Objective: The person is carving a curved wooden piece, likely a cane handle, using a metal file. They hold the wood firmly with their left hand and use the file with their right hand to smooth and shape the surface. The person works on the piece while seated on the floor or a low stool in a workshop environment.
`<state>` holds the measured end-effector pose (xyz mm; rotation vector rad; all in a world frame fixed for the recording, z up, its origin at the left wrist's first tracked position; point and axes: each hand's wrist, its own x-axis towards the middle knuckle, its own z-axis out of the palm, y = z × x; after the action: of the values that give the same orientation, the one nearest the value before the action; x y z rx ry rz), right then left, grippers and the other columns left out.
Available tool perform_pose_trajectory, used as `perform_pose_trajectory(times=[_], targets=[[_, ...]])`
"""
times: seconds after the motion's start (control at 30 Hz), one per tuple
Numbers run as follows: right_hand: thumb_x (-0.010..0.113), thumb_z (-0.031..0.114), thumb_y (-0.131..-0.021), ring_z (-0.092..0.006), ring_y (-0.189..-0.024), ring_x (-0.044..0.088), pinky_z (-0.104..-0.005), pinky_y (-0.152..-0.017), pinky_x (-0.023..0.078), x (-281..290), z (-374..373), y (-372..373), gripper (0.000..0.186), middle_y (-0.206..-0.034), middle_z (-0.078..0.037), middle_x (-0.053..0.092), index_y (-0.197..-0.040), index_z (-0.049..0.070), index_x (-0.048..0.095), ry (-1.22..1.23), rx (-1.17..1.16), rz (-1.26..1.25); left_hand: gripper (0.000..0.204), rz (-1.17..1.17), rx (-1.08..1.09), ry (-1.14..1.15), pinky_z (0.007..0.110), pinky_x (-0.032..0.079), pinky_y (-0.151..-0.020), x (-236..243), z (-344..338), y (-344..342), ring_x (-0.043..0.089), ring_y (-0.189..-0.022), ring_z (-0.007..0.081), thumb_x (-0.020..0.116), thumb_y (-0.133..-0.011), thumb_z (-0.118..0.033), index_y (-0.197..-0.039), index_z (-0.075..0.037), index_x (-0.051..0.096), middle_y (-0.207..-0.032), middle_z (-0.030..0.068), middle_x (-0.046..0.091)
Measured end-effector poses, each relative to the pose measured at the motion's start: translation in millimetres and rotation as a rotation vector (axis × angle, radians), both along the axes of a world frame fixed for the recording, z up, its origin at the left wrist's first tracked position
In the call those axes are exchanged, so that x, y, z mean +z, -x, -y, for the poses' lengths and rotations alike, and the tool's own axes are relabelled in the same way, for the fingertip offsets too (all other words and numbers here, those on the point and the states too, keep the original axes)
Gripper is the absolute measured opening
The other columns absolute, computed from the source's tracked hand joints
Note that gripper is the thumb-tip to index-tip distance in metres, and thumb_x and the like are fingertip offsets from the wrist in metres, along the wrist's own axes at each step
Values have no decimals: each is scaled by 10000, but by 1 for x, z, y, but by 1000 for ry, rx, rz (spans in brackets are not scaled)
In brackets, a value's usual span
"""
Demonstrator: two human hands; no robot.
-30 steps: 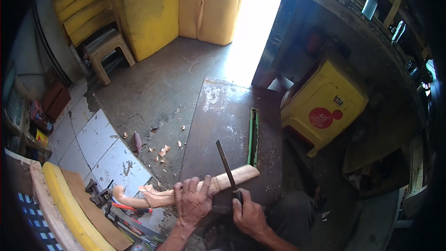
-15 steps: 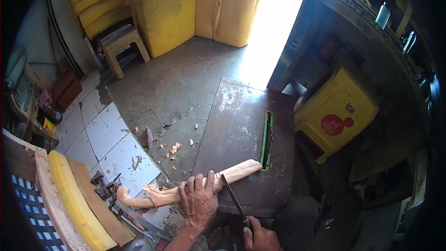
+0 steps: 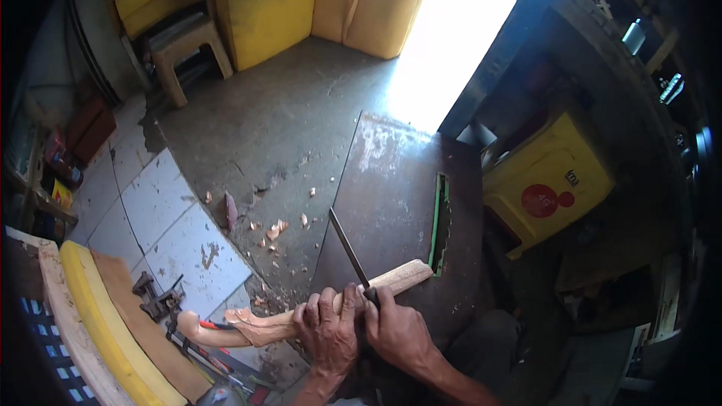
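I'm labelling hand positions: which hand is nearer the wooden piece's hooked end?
Left. The left hand grips the wooden piece near its middle, to the right of the hooked end; the right hand, holding the long dark tool, is farther right.

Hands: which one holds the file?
The right hand. It grips the file, whereas the left hand clasps the wood instead.

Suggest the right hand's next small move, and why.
Probably draw the file-like tool back toward the body. The right hand holds its dark handle close against the carved wooden piece, and most of the blade already reaches past the far edge, so little forward travel seems left. The left hand grips the wood, which should help steady it.
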<state>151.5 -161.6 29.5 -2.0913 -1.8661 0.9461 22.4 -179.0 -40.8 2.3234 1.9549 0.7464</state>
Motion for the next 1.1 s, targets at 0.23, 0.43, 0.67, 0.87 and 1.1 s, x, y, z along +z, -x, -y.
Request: perform_pose_trajectory(times=[0.23,0.43,0.67,0.87,1.1], targets=[[598,192,-1008,-471,-754,695,-549,-605,558,17,96,-20,266,-838,-262,699,-1237,63,556,-231,-104,-68,534,-22,-30,47,529,349,-1032,3,-6,1,505,-1153,289,713,-875,-384,-1329,-112,645,-1146,80,547],[601,141,-1011,-479,-767,686,-535,-611,551,11,138,-22,232,-848,-261,690,-1227,65,567,-213,-120,-97,519,-74,-80,62,528,343,-1040,9,-7,5,497,-1153,289,671,-817,-233,-1317,-96,650,-1156,84,534],[604,247,-996,-456,-725,705,-548,-611,576,14,109,-13,313,-816,-254,708,-1251,79,534,50,-66,125,489,22,-45,15,510,338,-1042,-1,-1,0,495,-1144,287,633,-783,-187,-1257,-89,695,-1154,85,551],[587,238,-1005,-458,-723,708,-573,-629,576,5,106,-13,284,-818,-246,717,-1236,89,519,36,-69,87,474,64,-39,48,514,339,-1042,2,2,-1,493,-1155,295,617,-794,-177,-1250,-84,709,-1176,93,556],[556,251,-1025,-446,-671,702,-571,-572,561,-7,59,-12,266,-768,-226,713,-1220,79,504,-39,27,85,492,44,-15,42,525,346,-1039,3,-6,0,502,-1163,302,619,-795,-175,-1272,-84,701,-1179,103,569]])
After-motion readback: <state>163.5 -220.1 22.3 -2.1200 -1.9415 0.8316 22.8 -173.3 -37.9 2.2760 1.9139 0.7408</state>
